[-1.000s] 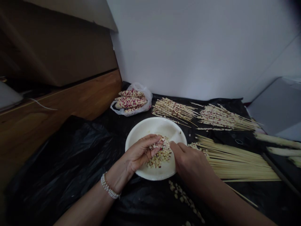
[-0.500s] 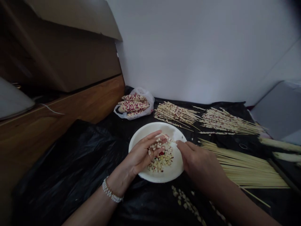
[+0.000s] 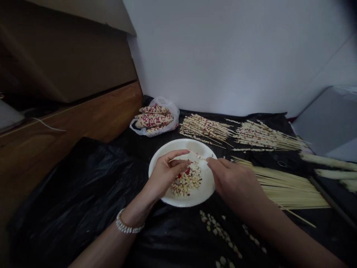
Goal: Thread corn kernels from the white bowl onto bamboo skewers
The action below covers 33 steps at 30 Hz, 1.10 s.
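Observation:
A thin skewer [image 3: 198, 155] with a few corn kernels on it slants over the white bowl [image 3: 208, 193]. My right hand [image 3: 235, 184] is closed on its near end at the bowl's right rim. My left hand [image 3: 164, 172] is over the bowl's left side, its index finger reaching the skewer's far tip. The thumb and other fingers of that hand are curled together, and what lies between them is hidden. Loose pale and dark-red corn kernels [image 3: 185, 186] lie in the bowl beneath, with a small red thing [image 3: 187, 172] among them.
Speckled corn cobs [image 3: 154, 120] sit in a plastic bag [image 3: 174, 111] behind the bowl. Two piles of kernel-covered skewers [image 3: 205, 126] lie at the back. Bare skewers [image 3: 292, 190] and stripped cobs [image 3: 331, 162] are on the right. Scattered kernels [image 3: 220, 232] lie in front on black plastic sheeting [image 3: 78, 190].
My left hand has turned from palm-up with spread fingers and kernels in it to a curled grip near the skewer tip. The right hand still holds the skewer. The view has shifted slightly.

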Each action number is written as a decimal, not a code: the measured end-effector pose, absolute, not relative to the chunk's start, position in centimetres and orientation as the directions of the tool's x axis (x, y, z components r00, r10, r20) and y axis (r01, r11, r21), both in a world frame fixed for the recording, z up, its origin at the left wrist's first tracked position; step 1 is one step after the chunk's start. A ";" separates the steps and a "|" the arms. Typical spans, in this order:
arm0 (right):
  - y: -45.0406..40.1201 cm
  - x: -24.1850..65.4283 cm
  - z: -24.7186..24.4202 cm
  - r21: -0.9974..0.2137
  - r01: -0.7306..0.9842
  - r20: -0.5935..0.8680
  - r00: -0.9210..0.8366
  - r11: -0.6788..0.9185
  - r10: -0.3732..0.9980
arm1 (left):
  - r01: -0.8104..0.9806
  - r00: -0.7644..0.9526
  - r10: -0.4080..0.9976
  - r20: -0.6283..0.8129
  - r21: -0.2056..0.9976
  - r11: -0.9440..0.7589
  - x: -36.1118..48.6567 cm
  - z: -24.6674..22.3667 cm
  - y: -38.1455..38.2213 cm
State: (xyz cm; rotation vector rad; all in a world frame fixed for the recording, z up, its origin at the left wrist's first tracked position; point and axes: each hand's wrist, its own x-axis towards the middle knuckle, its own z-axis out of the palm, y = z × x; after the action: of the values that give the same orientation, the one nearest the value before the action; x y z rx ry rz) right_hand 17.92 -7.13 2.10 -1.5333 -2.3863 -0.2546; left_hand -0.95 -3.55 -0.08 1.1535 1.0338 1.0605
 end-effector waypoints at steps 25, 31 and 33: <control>-6.9 18.0 1.8 0.015 0.910 0.346 -0.393 0.414 0.852 | 0.632 0.698 0.714 -0.055 0.516 -0.578 -2.0 -1.2 -3.3; -7.0 18.0 2.1 0.003 0.910 0.322 -0.393 0.414 0.861 | 0.413 0.546 0.825 -0.145 0.904 -0.114 -1.9 -1.5 -2.9; -7.0 18.0 2.3 0.002 0.914 0.312 -0.386 0.406 0.868 | 0.171 0.495 0.835 -0.239 0.969 0.176 -1.9 -1.1 -2.6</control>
State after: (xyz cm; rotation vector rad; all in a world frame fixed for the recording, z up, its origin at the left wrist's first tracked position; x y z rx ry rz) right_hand 17.97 -7.00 2.34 -1.5623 -2.4034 -0.2526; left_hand -1.91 -2.63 -1.07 1.3391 0.9805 0.5973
